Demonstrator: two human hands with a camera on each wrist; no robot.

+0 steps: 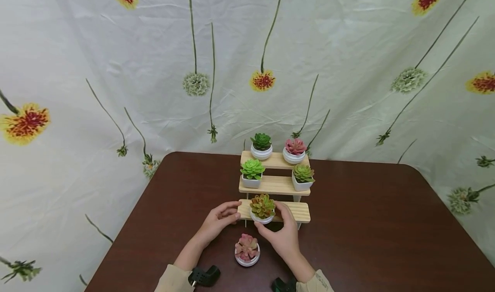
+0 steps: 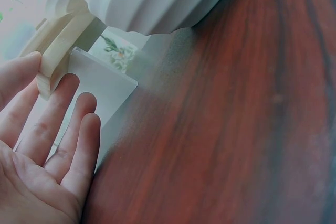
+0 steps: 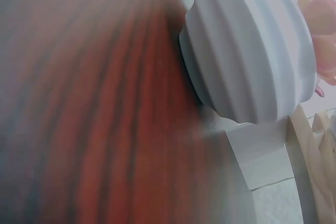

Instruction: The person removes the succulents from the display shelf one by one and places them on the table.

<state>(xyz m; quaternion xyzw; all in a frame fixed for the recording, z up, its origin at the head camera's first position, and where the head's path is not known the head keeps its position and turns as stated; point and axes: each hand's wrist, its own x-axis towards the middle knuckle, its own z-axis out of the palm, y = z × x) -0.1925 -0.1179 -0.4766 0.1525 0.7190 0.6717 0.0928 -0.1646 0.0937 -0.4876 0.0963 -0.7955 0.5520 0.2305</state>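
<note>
Right hand [image 1: 284, 236] cups the yellow-green succulent pot [image 1: 262, 209] on the bottom shelf [image 1: 299, 211], left hand [image 1: 221, 220] relaxed at the shelf's end; seating it looks under way, a clean release next.

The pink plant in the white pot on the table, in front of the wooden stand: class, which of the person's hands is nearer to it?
Right. The right hand is just beside the pink plant; the left hand rests farther off at the stand's left end.
</note>
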